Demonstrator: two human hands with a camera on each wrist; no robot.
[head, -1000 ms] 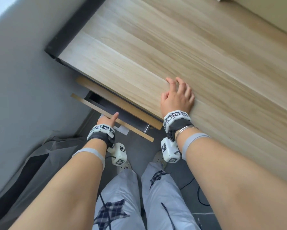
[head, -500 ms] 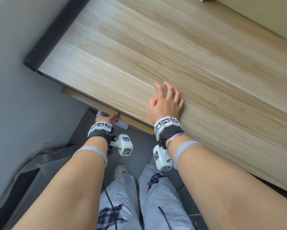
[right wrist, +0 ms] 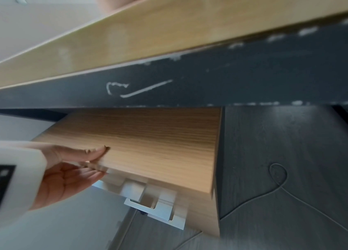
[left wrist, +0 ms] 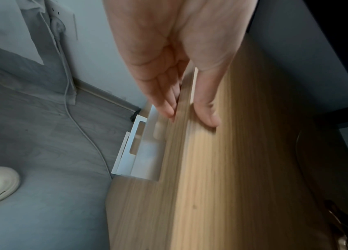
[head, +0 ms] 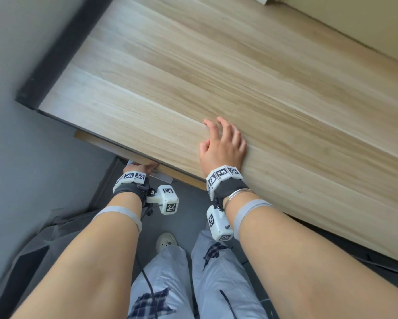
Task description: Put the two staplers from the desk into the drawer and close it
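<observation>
The drawer (right wrist: 147, 143) is seen pushed almost flush beneath the desk (head: 216, 77); 1 second ago it stood well out, with its dark interior exposed, and half a second ago only a strip of its front showed. No stapler is visible on the desk top, so the 2 staplers are judged to be inside, though that cannot be confirmed from these views. The left hand (left wrist: 175, 67) is laid against the drawer front, fingers straight and thumb spread over the panel edge, gripping nothing. The right hand (head: 223, 143) is rested flat on the desk edge, fingers relaxed. A white bracket (left wrist: 134, 152) is mounted under the drawer. Closing is judged nearly complete.
</observation>
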